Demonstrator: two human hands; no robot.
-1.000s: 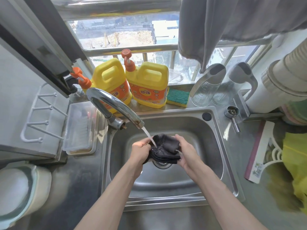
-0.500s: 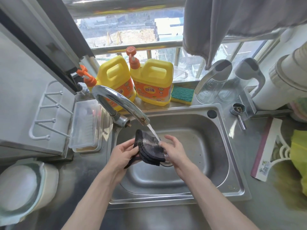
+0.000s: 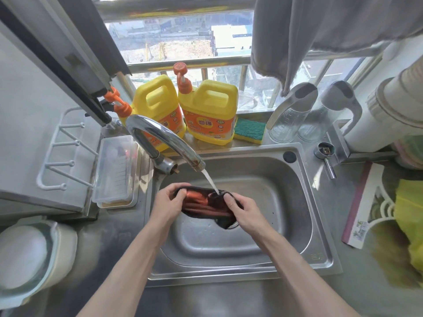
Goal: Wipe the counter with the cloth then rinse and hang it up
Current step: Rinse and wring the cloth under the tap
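A dark wet cloth (image 3: 203, 205), showing a reddish-orange side, is stretched between both hands over the steel sink (image 3: 270, 202). My left hand (image 3: 170, 202) grips its left end and my right hand (image 3: 243, 212) grips its right end, thumb on top. Water runs from the chrome tap (image 3: 160, 138) onto the cloth next to my right thumb. One corner of the cloth hangs down over the drain.
Two yellow detergent jugs (image 3: 208, 110) and a green sponge (image 3: 249, 130) stand on the sill behind the sink. A white hook rack (image 3: 64, 152) hangs on the left wall above a clear plastic box (image 3: 114, 170). A grey towel (image 3: 320, 30) hangs top right. Clear jugs (image 3: 288, 115) stand right of the sponge.
The cloth has been turned and spread wider between my hands, now showing a reddish-orange side. Both hands stay under the running water.
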